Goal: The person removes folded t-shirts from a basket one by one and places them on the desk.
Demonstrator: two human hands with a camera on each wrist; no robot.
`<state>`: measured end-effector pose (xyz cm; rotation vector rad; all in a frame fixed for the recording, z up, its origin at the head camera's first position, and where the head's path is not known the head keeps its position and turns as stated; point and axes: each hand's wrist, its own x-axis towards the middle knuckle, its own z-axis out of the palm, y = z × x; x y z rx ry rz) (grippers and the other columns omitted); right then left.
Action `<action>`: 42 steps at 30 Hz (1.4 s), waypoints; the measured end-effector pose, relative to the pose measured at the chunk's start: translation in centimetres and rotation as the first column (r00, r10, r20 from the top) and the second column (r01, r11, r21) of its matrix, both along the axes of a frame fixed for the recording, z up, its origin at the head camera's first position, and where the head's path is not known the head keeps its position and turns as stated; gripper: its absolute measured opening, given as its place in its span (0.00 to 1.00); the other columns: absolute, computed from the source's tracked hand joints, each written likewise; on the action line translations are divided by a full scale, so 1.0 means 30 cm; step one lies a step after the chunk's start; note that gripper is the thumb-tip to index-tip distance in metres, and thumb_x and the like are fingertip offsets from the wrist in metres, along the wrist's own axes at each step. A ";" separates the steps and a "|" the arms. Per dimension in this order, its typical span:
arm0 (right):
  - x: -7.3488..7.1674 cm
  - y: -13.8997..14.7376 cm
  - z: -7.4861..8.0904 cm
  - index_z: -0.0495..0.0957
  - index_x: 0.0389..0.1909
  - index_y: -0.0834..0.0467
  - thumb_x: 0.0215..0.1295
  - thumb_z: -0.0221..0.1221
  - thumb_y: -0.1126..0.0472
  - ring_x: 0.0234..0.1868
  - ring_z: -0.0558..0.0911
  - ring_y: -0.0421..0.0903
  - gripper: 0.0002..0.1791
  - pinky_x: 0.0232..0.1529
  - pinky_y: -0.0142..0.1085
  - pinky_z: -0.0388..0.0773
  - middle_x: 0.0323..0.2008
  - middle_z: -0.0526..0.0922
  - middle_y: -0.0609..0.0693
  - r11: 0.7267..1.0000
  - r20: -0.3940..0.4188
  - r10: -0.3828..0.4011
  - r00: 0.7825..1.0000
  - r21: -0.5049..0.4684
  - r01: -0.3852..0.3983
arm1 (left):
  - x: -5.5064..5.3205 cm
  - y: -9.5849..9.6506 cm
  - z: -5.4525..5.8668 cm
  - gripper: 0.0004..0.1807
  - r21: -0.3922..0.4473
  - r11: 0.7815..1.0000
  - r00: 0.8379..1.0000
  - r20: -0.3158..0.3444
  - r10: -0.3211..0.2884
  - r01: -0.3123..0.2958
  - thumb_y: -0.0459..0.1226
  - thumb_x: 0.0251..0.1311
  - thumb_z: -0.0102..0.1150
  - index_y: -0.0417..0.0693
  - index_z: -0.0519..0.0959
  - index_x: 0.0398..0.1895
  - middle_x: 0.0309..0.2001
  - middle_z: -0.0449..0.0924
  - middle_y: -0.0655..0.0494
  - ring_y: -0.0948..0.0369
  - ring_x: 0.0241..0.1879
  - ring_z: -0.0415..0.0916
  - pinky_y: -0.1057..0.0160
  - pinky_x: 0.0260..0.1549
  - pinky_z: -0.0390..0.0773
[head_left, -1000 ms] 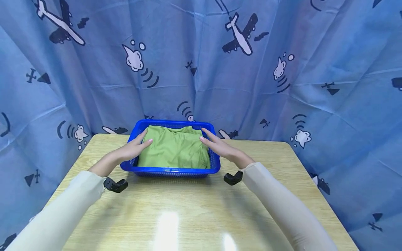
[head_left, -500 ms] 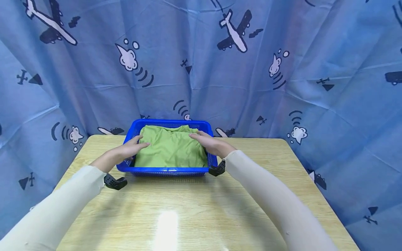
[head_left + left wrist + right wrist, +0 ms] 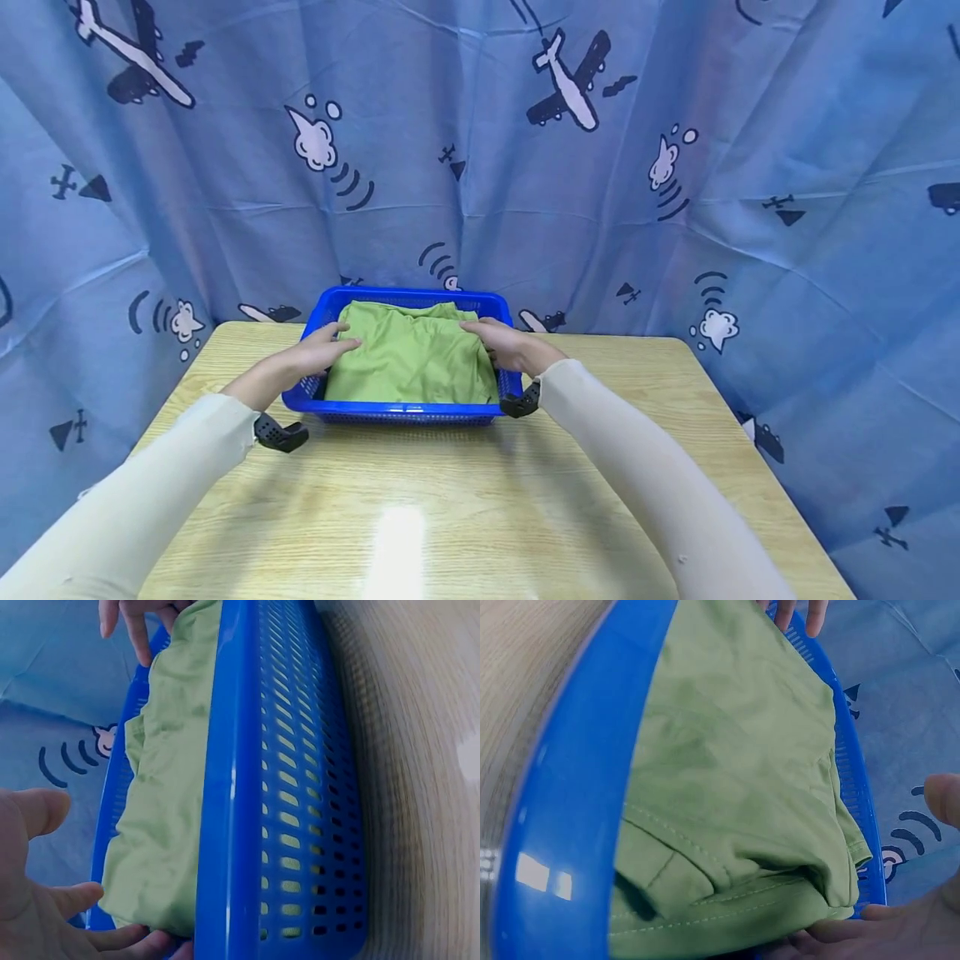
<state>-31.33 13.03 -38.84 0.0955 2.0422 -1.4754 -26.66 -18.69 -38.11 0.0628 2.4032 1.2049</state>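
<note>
A folded light-green garment (image 3: pixel 411 357) lies in a blue plastic basket (image 3: pixel 408 408) toward the far side of the table. Stitched hems show on the garment (image 3: pixel 727 787) in the right wrist view. My left hand (image 3: pixel 311 357) reaches over the basket's left end, thumb raised, its fingers (image 3: pixel 79 898) at the garment's left edge. At the other end is my right hand (image 3: pixel 510 346), with fingers (image 3: pixel 840 930) against the garment's side and thumb apart from it. Some fingertips of both hands are hidden down between garment and basket wall.
The basket stands on a wooden table (image 3: pixel 465 500) with a bright reflection near its front. Behind it hangs a blue curtain (image 3: pixel 420 167) printed with aeroplanes. A black wrist mount (image 3: pixel 281 433) hangs below the left cuff, another mount (image 3: pixel 521 402) below the right.
My right hand has moved left and inward, lower over the garment's right end. My left hand has sunk slightly at the left end. The basket and garment stay put.
</note>
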 end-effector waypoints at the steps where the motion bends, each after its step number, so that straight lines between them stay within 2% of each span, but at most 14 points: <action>1: 0.002 0.000 0.002 0.36 0.82 0.52 0.77 0.49 0.44 0.81 0.48 0.62 0.44 0.80 0.56 0.47 0.82 0.41 0.58 1.000 0.000 -0.008 1.000 -0.005 0.008 | -0.001 0.001 0.000 0.39 0.019 1.000 1.000 0.017 0.010 -0.010 0.48 0.79 0.40 0.40 0.39 0.82 0.80 0.37 0.31 0.36 0.79 0.43 0.36 0.69 0.65; 5: 0.013 -0.003 0.010 0.37 0.82 0.52 0.77 0.49 0.45 0.81 0.50 0.64 0.43 0.80 0.57 0.49 0.82 0.42 0.58 0.999 0.006 -0.040 0.999 -0.030 0.040 | -0.005 0.002 -0.006 0.40 0.117 0.991 0.995 0.080 0.061 -0.070 0.49 0.79 0.39 0.41 0.37 0.82 0.80 0.37 0.33 0.37 0.78 0.48 0.39 0.69 0.67; 9: 0.015 -0.008 0.012 0.39 0.82 0.52 0.78 0.49 0.46 0.79 0.53 0.66 0.42 0.79 0.58 0.51 0.81 0.44 0.59 0.997 0.003 -0.050 0.999 -0.058 0.050 | -0.018 0.000 -0.012 0.39 0.215 0.964 0.983 0.128 0.129 -0.154 0.48 0.78 0.39 0.41 0.39 0.81 0.78 0.44 0.31 0.40 0.73 0.58 0.48 0.65 0.73; 12: 0.012 -0.008 0.013 0.36 0.82 0.51 0.78 0.49 0.46 0.80 0.53 0.64 0.43 0.79 0.57 0.50 0.82 0.44 0.60 0.996 0.012 -0.048 0.999 -0.070 0.049 | -0.032 0.003 -0.019 0.37 0.251 0.949 0.976 0.153 0.157 -0.192 0.48 0.78 0.39 0.40 0.43 0.80 0.69 0.59 0.34 0.53 0.55 0.73 0.60 0.52 0.78; 14: 0.009 -0.007 0.009 0.32 0.82 0.47 0.78 0.50 0.48 0.80 0.53 0.63 0.45 0.80 0.56 0.50 0.82 0.40 0.59 0.997 0.020 -0.030 0.999 -0.077 0.031 | -0.037 0.005 -0.022 0.38 0.234 0.953 0.975 0.156 0.157 -0.191 0.48 0.78 0.40 0.42 0.42 0.81 0.63 0.62 0.39 0.58 0.46 0.70 0.64 0.46 0.76; 16: 0.009 -0.005 0.003 0.28 0.82 0.41 0.77 0.53 0.51 0.81 0.50 0.61 0.48 0.80 0.55 0.49 0.83 0.34 0.56 0.997 0.020 0.004 1.000 -0.072 -0.003 | -0.036 0.005 -0.024 0.40 0.195 0.969 0.982 0.141 0.127 -0.153 0.48 0.77 0.41 0.46 0.38 0.82 0.65 0.60 0.38 0.54 0.49 0.72 0.60 0.48 0.76; 17: 0.011 -0.004 0.000 0.27 0.81 0.39 0.76 0.54 0.53 0.82 0.48 0.61 0.50 0.80 0.56 0.49 0.83 0.31 0.54 0.998 0.010 0.027 1.000 -0.061 -0.027 | -0.033 0.006 -0.023 0.41 0.165 0.979 0.987 0.128 0.101 -0.121 0.48 0.77 0.42 0.48 0.35 0.82 0.71 0.55 0.36 0.48 0.56 0.71 0.55 0.53 0.76; 20: 0.019 -0.003 -0.008 0.26 0.81 0.37 0.73 0.59 0.56 0.83 0.41 0.57 0.54 0.80 0.57 0.46 0.82 0.26 0.50 0.993 -0.054 0.119 0.991 0.008 -0.119 | -0.024 0.010 -0.021 0.45 0.089 0.996 0.996 0.091 0.016 -0.024 0.47 0.76 0.46 0.53 0.29 0.82 0.81 0.29 0.35 0.35 0.76 0.49 0.39 0.68 0.66; 22: 0.026 -0.004 -0.009 0.27 0.81 0.38 0.71 0.61 0.56 0.83 0.37 0.55 0.56 0.80 0.57 0.45 0.82 0.25 0.50 0.984 -0.105 0.168 0.980 0.069 -0.161 | -0.020 0.012 -0.019 0.46 0.066 0.997 0.997 0.070 -0.039 0.034 0.45 0.75 0.48 0.54 0.29 0.82 0.81 0.21 0.36 0.34 0.79 0.37 0.32 0.71 0.58; 25: 0.034 -0.008 -0.009 0.29 0.82 0.42 0.70 0.63 0.56 0.83 0.35 0.54 0.57 0.81 0.55 0.43 0.83 0.28 0.50 0.974 -0.154 0.205 0.967 0.126 -0.187 | -0.019 0.012 -0.021 0.45 0.071 0.995 0.996 0.057 -0.073 0.069 0.44 0.75 0.49 0.55 0.33 0.83 0.81 0.21 0.36 0.33 0.79 0.36 0.31 0.71 0.56; 30: 0.037 -0.013 -0.010 0.32 0.82 0.45 0.68 0.64 0.56 0.83 0.36 0.54 0.56 0.81 0.55 0.43 0.83 0.31 0.51 0.977 -0.176 0.179 0.968 0.146 -0.154 | -0.016 0.005 -0.027 0.41 0.119 0.989 0.994 0.061 -0.092 0.085 0.43 0.76 0.48 0.54 0.37 0.83 0.81 0.22 0.37 0.33 0.79 0.37 0.29 0.70 0.56; 33: 0.036 -0.014 -0.011 0.33 0.82 0.44 0.68 0.64 0.57 0.83 0.37 0.56 0.56 0.80 0.57 0.43 0.83 0.30 0.52 0.988 -0.155 0.136 0.979 0.096 -0.122 | -0.011 0.001 -0.028 0.39 0.140 0.987 0.994 0.068 -0.086 0.075 0.43 0.77 0.46 0.52 0.39 0.83 0.81 0.23 0.37 0.33 0.79 0.37 0.30 0.71 0.56; 38: 0.033 -0.020 -0.014 0.31 0.82 0.39 0.68 0.64 0.60 0.81 0.50 0.57 0.58 0.80 0.56 0.46 0.83 0.36 0.55 0.994 -0.056 0.078 0.995 -0.077 -0.083 | -0.010 0.001 -0.033 0.38 0.152 0.987 0.996 0.075 -0.055 0.043 0.42 0.78 0.44 0.46 0.40 0.82 0.81 0.29 0.33 0.34 0.79 0.38 0.31 0.72 0.55; 42: 0.032 -0.014 -0.008 0.29 0.81 0.37 0.67 0.65 0.60 0.83 0.42 0.55 0.59 0.81 0.56 0.42 0.83 0.29 0.51 0.990 -0.082 0.134 0.988 -0.035 -0.137 | -0.016 0.007 -0.037 0.39 0.123 0.991 0.993 0.092 -0.071 0.059 0.43 0.77 0.44 0.48 0.39 0.82 0.81 0.30 0.34 0.35 0.79 0.38 0.31 0.72 0.55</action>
